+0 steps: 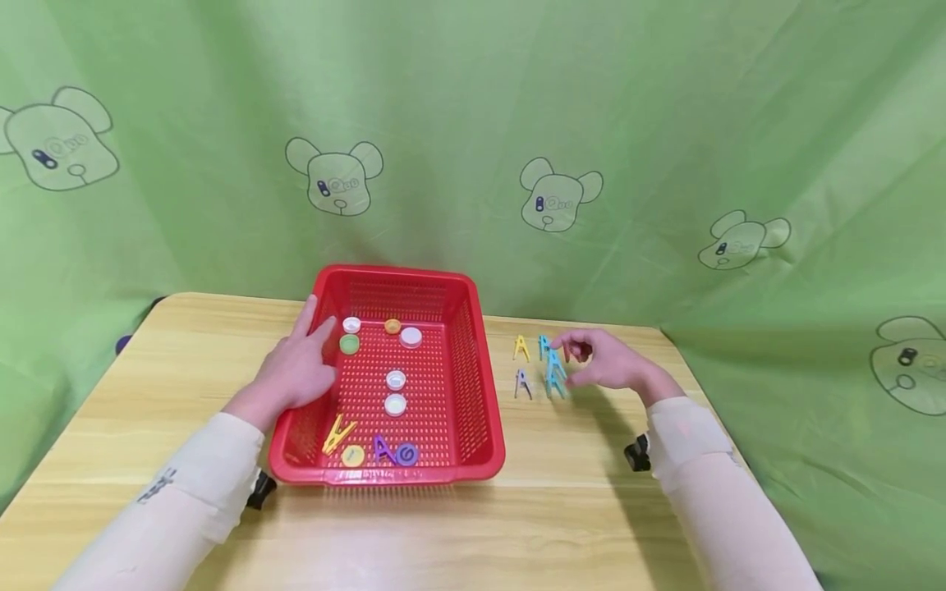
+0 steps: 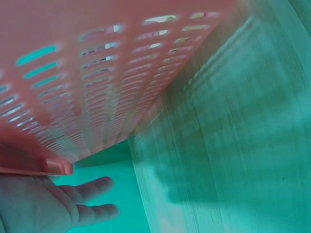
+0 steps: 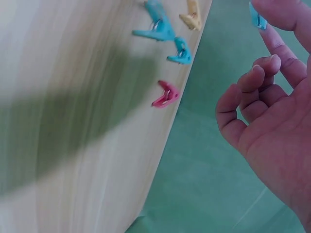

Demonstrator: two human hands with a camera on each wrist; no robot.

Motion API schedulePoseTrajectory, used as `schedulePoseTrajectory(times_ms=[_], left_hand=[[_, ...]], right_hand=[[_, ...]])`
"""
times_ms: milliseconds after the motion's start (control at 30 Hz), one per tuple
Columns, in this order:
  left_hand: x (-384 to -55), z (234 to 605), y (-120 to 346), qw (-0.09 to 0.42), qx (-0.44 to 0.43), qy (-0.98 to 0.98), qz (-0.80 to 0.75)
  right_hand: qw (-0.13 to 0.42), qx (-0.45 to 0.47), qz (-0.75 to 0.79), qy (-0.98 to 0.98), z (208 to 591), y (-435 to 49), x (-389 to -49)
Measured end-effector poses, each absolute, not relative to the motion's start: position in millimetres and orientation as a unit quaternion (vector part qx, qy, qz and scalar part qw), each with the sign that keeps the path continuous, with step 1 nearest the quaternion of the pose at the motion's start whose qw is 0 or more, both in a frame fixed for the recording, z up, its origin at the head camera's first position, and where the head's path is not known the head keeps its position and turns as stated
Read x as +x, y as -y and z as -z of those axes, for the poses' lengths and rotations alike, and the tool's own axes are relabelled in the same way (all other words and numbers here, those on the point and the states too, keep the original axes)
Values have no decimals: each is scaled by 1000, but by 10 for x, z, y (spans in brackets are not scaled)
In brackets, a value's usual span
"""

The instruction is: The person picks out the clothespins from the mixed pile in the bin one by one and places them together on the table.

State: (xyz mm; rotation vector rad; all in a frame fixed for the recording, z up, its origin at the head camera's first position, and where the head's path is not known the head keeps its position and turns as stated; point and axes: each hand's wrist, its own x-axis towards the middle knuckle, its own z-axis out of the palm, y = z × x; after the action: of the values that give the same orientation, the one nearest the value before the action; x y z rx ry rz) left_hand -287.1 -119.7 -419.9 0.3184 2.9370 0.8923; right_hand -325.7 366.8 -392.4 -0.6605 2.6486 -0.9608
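Note:
My left hand rests over the left rim of a red plastic basket. Its thumb and one finger reach inside the rim; in the left wrist view two straight fingers extend outside the wall. At the right, my right hand pinches a blue clothespin between thumb and index finger, the other fingers curled loosely. Near it on the table lie two other blue clothespins, a yellow clothespin, a purple clothespin and a red clothespin, mostly hidden by the hand in the head view.
Inside the basket are several bottle caps, including a green cap and an orange cap. A yellow clothespin and a purple clothespin lie at its near end. A green curtain hangs behind the wooden table.

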Motion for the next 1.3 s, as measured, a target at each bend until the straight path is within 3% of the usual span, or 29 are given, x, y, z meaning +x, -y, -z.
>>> schedulePoseTrajectory(times_ms=[867,1300], left_hand=[[-2860,4181,1205,20,114,-956,-271],[-2865,4193,1200,21,110,-955,-273]], right_hand=[[117,-185,342,-914,4260,-4174,-3287],[145,-154,358,-909,4405,-4298,-3326]])
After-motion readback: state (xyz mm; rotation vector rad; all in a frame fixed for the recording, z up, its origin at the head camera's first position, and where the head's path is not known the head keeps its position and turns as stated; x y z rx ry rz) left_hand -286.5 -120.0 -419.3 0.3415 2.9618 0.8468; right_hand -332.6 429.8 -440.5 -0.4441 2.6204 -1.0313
